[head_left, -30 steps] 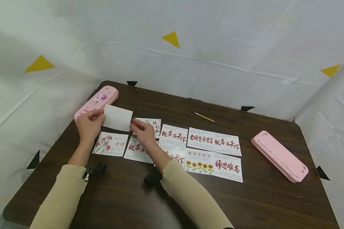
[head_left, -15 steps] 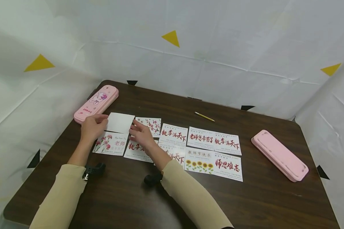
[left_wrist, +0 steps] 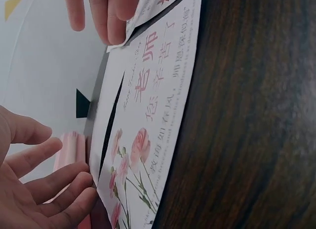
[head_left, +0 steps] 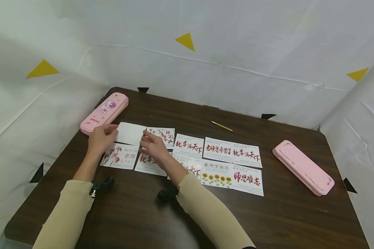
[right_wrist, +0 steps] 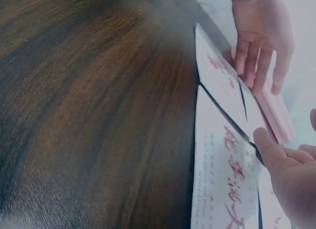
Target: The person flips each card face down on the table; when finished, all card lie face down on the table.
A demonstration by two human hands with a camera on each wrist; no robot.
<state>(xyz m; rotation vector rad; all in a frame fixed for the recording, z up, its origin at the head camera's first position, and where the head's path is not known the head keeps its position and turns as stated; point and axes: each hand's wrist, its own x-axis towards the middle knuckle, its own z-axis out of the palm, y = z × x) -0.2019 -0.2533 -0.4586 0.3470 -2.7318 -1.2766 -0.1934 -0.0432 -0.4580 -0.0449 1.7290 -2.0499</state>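
A blank white card (head_left: 131, 133) lies flat on the table, at the left end of the back row of cards. My left hand (head_left: 101, 138) is at its left edge, with loosely bent, spread fingers and nothing gripped. At the card's right edge hovers my right hand (head_left: 156, 147), its fingers relaxed and holding nothing; whether the fingertips touch the card is hard to tell. In front of the blank card is a carnation card (head_left: 119, 156). The right hand partly hides a card with red lettering (head_left: 148, 165). A blossom card (head_left: 165, 137) lies just right of the blank one.
Several more greeting cards (head_left: 216, 174) continue the two rows rightward. A pink pencil case (head_left: 104, 112) with a cartoon lid lies at back left, and another pink case (head_left: 303, 167) at right. A pencil (head_left: 222, 126) lies behind the cards on the dark wooden table (head_left: 127, 214).
The blank card, held up between both hands a second ago, was lowered to the table behind the carnation card and released. Over the last half second the hands have hardly moved.
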